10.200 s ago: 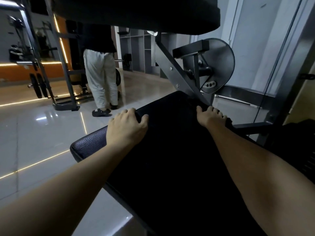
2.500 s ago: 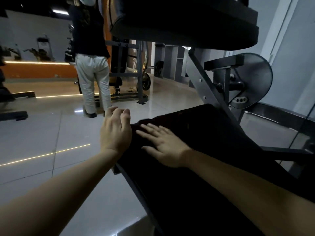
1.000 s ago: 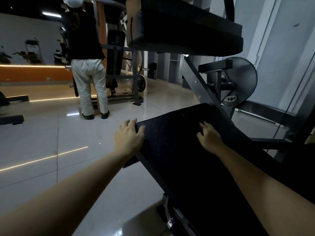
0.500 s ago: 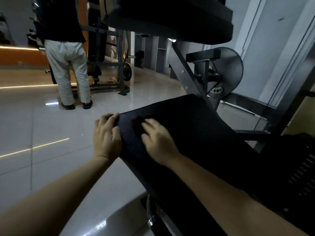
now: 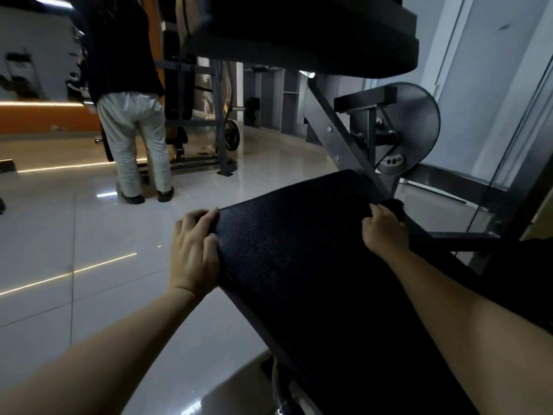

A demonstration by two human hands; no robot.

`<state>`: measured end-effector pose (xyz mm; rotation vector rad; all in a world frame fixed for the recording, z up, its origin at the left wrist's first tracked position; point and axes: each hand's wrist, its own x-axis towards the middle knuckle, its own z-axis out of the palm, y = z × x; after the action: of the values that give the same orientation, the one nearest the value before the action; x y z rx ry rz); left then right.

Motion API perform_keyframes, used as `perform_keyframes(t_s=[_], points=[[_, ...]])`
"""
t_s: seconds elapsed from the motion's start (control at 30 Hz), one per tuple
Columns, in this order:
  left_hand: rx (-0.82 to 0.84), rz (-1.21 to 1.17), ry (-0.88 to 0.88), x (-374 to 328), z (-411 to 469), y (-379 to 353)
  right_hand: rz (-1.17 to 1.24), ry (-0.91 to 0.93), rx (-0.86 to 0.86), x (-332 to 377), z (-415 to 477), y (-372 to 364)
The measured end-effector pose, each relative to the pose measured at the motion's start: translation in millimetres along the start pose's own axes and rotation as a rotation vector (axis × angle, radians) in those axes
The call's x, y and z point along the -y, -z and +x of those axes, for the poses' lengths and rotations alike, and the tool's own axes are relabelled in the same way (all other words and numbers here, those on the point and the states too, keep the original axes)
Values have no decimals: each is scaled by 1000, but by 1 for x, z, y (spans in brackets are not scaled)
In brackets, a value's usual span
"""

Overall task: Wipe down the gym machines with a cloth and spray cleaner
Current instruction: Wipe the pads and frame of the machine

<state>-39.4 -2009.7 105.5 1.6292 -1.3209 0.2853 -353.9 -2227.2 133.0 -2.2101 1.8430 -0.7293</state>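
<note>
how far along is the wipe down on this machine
Done: cannot tell; the black seat pad shows no clear streaks in this dim light. In hand: the right hand holds a dark cloth at the pad's far right corner, while the left hand grips its left edge. Left, probably: the upper pad and the metal frame. No spray bottle shows.
</note>
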Motion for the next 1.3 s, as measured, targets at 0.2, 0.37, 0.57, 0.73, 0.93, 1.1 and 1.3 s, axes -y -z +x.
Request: perform_keyframes(t_s=[0.2, 0.37, 0.57, 0.73, 0.93, 1.1, 1.3], points=[[70, 64, 61, -7, 2, 8, 108, 150, -11, 81, -98, -22], [218, 339, 96, -29, -4, 28, 99, 626, -18, 121, -228, -26], [272, 340, -335, -56, -38, 27, -13, 333, 15, 41, -229, -3], [343, 416, -353, -46, -54, 18, -45, -327, 73, -22, -157, 31], [340, 401, -330, -49, -55, 16, -47, 189, -19, 99, -240, -20], [362, 428, -360, -45, -53, 19, -51, 422, 81, 55, -307, 2], [323, 428, -313, -49, -57, 13, 168, -432, 101, -9, -252, 21]])
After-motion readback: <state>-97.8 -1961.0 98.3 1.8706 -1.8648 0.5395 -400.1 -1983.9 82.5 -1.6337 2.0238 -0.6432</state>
